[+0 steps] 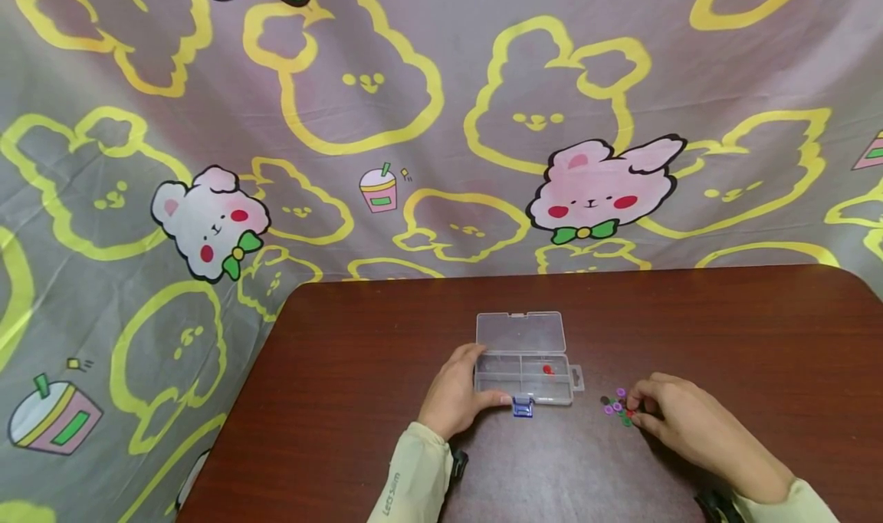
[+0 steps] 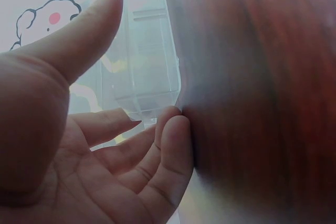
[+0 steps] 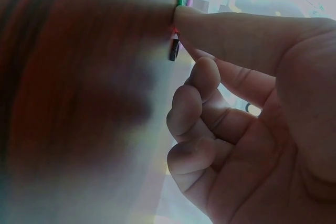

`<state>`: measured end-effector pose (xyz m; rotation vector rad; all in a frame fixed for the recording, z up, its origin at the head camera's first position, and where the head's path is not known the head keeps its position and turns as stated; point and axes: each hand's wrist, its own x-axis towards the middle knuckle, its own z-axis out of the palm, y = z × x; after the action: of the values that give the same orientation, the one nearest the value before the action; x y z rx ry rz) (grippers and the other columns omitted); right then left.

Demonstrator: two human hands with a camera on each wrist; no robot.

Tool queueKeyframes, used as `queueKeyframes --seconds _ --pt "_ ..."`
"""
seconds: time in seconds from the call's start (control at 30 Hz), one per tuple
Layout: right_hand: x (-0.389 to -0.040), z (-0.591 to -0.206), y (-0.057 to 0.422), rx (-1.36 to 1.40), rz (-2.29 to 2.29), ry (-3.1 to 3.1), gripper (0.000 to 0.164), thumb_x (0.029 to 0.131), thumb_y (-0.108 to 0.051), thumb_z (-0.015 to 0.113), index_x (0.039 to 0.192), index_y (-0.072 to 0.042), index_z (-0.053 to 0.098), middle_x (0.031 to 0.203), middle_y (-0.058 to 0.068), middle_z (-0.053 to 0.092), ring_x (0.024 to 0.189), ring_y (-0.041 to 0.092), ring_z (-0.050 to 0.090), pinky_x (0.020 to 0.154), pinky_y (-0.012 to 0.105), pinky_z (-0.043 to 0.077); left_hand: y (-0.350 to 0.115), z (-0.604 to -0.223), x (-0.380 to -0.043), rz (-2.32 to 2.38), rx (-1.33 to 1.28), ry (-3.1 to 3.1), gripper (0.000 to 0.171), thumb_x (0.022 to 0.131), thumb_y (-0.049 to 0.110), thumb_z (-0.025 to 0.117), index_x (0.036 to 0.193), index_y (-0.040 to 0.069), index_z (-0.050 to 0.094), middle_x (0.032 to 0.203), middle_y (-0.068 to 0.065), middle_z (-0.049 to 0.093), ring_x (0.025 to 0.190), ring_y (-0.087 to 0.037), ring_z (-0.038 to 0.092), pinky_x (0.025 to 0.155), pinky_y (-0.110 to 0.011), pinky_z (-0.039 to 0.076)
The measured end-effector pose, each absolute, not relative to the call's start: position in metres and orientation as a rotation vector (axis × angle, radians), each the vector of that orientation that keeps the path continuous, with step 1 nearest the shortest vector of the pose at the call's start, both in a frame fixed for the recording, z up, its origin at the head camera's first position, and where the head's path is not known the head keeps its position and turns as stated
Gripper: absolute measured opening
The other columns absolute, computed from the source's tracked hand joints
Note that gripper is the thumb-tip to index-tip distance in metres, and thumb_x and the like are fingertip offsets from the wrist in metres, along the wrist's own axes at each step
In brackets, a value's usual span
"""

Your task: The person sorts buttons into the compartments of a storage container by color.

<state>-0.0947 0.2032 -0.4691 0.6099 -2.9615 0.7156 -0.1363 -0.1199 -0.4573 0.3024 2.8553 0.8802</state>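
A clear plastic compartment box (image 1: 498, 391) lies on the table with its lid (image 1: 520, 333) swung back and a blue latch (image 1: 523, 407) at its front. A red button (image 1: 548, 370) sits in its back right compartment. My left hand (image 1: 451, 393) holds the box's left end, thumb along the front edge and fingers around the side. To the right of the box is a small pile of purple, green, black and red buttons (image 1: 617, 406). My right hand (image 1: 697, 423) is at the pile's right edge, thumb and index finger pinching a red button, mostly hidden by the fingertips.
The brown wooden table (image 1: 359, 431) carries the box and the loose buttons. Behind it and to the left hangs a grey cloth (image 1: 441, 109) with cartoon bears and rabbits. A clear hanging tab (image 1: 577, 378) juts from the box's right end towards the pile.
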Motion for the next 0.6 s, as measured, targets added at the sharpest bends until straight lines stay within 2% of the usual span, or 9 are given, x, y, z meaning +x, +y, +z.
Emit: queueKeyframes --seconds 0.23,0.6 --pt "-0.0967 -0.469 0.2043 0.606 0.722 -3.006 0.025 0.081 -0.014 0.083 0.078 -0.024 0.061 0.072 -0.014 0.044 0.065 0.0 0.039 0.055 0.025 0.034 -0.1196 -0.4569 -0.1363 0.88 0.308 2.859 0.086 0.075 0.044 0.087 0.145 0.008 0.052 0.149 -0.011 0.048 0.134 -0.031 0.05 0.108 -0.046 0.044" --pt "-0.0942 -0.47 0.2031 0.589 0.728 -2.991 0.03 0.079 -0.011 0.084 0.076 -0.024 0.057 0.071 -0.014 0.041 0.063 -0.001 0.037 0.055 0.024 0.034 -0.1198 -0.4564 -0.1363 0.885 0.31 2.859 0.087 0.075 0.044 0.087 0.145 0.007 0.052 0.149 -0.011 0.048 0.134 -0.03 0.049 0.108 -0.045 0.043"
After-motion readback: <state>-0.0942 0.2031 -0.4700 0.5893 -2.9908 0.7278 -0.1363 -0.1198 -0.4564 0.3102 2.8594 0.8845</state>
